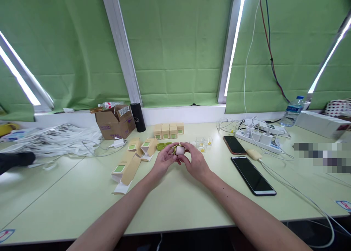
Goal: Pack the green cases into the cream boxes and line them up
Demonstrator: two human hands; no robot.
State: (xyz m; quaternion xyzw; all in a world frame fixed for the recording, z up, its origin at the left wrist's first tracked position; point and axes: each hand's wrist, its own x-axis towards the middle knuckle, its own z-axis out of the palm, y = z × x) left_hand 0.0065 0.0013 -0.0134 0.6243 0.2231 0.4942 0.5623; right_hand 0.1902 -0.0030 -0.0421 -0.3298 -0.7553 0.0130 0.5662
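Between my two hands, above the middle of the table, is a small rounded green-and-white piece (179,150); its exact kind is too small to tell. My left hand (166,156) grips its left side with thumb and fingers. From the right, my right hand (195,161) pinches the same piece. Just behind my left hand sit small green containers (161,146). Clear little cups with yellow dots (202,148) stand just past my right hand. Opened small cardboard boxes (124,167) with green labels lie to the left of my hands.
Several closed little boxes (166,131) stand in a row at the back. A brown carton (115,123) and a black cylinder (138,117) are behind left. On the right lie two phones (253,175), a power strip (257,139) and cables. White strips (60,143) heap at far left.
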